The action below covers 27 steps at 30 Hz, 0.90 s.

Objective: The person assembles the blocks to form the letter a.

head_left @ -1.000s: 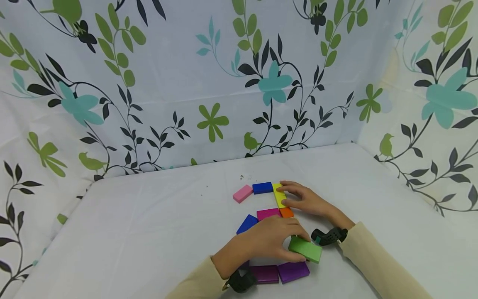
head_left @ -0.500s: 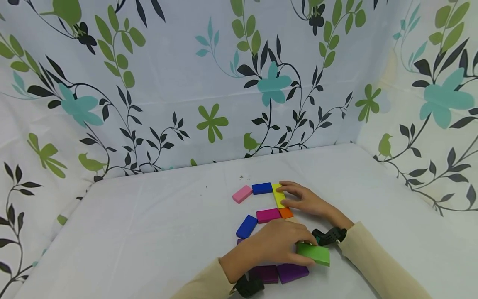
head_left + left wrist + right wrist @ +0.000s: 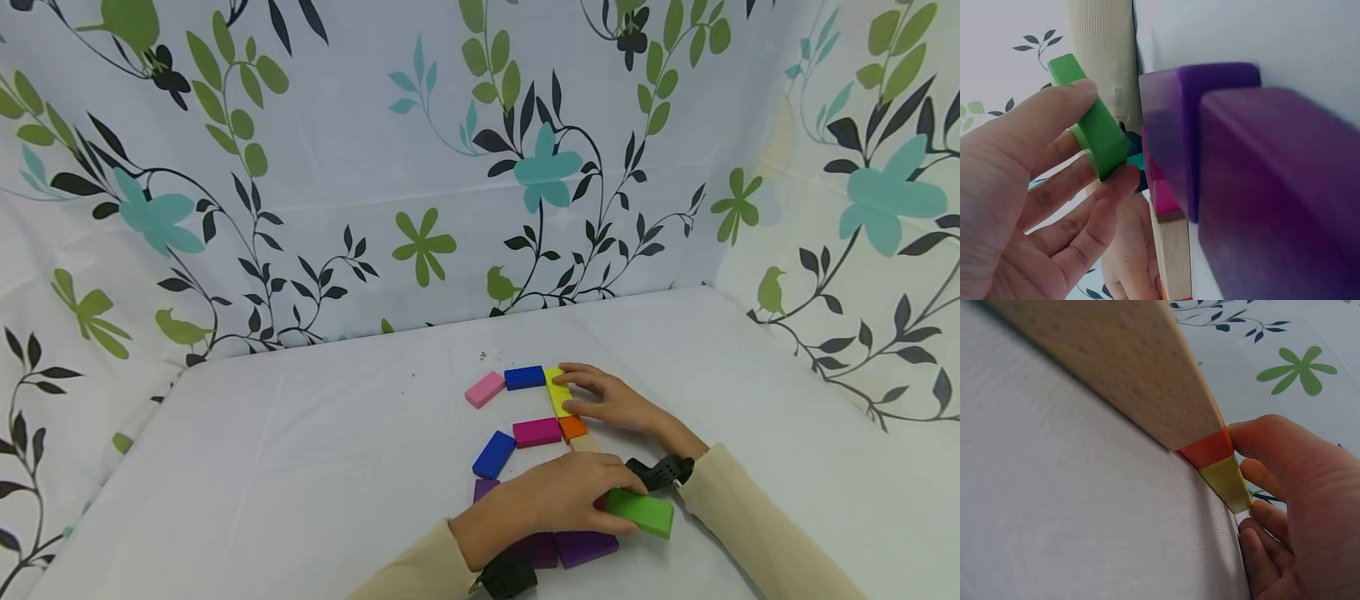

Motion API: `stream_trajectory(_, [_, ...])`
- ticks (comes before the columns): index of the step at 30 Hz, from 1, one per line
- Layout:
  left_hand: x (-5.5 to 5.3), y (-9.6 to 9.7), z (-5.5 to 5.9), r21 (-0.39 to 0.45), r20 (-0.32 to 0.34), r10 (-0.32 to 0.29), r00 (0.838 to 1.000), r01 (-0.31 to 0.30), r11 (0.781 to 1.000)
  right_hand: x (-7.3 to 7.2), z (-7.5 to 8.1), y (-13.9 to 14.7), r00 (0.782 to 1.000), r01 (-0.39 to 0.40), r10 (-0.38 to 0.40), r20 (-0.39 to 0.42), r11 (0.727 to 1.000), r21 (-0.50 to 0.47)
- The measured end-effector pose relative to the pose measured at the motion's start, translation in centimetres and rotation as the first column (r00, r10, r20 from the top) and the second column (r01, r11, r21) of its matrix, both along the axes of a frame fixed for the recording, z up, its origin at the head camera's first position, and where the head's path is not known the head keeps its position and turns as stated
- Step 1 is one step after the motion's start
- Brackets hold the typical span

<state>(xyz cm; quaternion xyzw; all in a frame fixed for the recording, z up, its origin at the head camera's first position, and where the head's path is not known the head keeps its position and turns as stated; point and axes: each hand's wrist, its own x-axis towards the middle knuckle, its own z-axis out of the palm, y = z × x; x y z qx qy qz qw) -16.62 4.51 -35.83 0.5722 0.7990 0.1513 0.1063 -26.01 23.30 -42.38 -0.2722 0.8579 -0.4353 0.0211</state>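
In the head view my left hand (image 3: 543, 500) pinches a green rectangular block (image 3: 642, 512) between thumb and fingers, above the near end of a curve of blocks. The left wrist view shows the green block tilted, clear of the purple block (image 3: 1210, 125) beside it. My right hand (image 3: 618, 404) lies at the far end, relaxed fingertips touching the yellow block (image 3: 557, 397). An orange block (image 3: 573, 427) adjoins the yellow one, followed by a bare wood block (image 3: 585, 443). A crimson block is mostly hidden behind my left hand.
Pink (image 3: 485, 389) and blue (image 3: 524, 377) blocks extend left from the yellow one. A magenta block (image 3: 537, 432), a slanted blue block (image 3: 493, 455) and purple blocks (image 3: 587, 548) lie nearer. White cloth (image 3: 300, 467) covers the table; a leaf-patterned curtain (image 3: 337, 167) hangs behind.
My left hand has moved right with the green block, away from the near purple blocks, uncovering the slanted blue and wood blocks. My right hand has stayed at the yellow block.
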Motion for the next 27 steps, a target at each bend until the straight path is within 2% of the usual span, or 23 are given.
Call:
stream_trajectory(5, [0.1,0.2,-0.3,-0.018,0.026,0.001,1.0,0.0,1.0,-0.1,-0.1,-0.1,1.0,-0.003,0.003,-0.006,1.0,-0.004])
stream_trajectory(7, [0.1,0.3,-0.4,-0.015,0.016,-0.002,1.0,0.003,1.0,-0.1,-0.1,-0.1,1.0,-0.003,0.003,-0.007,1.0,-0.004])
stream_trajectory(11, [0.2,0.6,-0.6,-0.006,-0.094,-0.004,0.996,0.003,1.0,-0.1,-0.2,0.0,1.0,-0.002,0.002,-0.011,1.0,0.0])
stream_trajectory(13, [0.2,0.7,-0.8,-0.003,-0.164,0.001,0.986,-0.001,1.0,-0.1,-0.2,0.0,1.0,-0.002,0.002,-0.01,1.0,0.001])
stream_trajectory(16, [0.2,0.8,-0.9,-0.004,-0.231,0.013,0.973,-0.014,1.0,-0.1,-0.1,0.0,1.0,-0.001,0.001,-0.008,1.0,0.002])
stream_trajectory(27, [0.4,1.6,-0.9,-0.049,-0.274,0.033,0.961,-0.048,0.998,-0.2,-0.2,0.1,1.0,0.0,0.0,0.013,1.0,0.001])
